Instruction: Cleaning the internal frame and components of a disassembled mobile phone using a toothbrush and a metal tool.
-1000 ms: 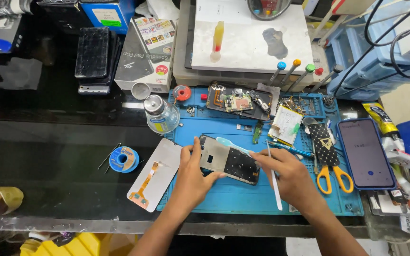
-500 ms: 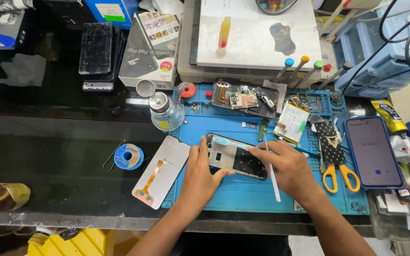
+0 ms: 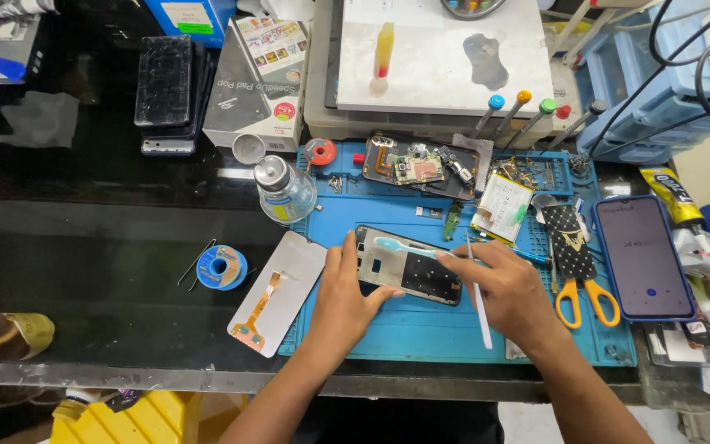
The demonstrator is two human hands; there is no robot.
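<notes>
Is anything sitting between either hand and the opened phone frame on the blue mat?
Nothing visible does. The left hand rests directly on the left end of the phone frame. The right hand holds a light blue toothbrush whose head lies on the frame, plus a white stick.
</notes>
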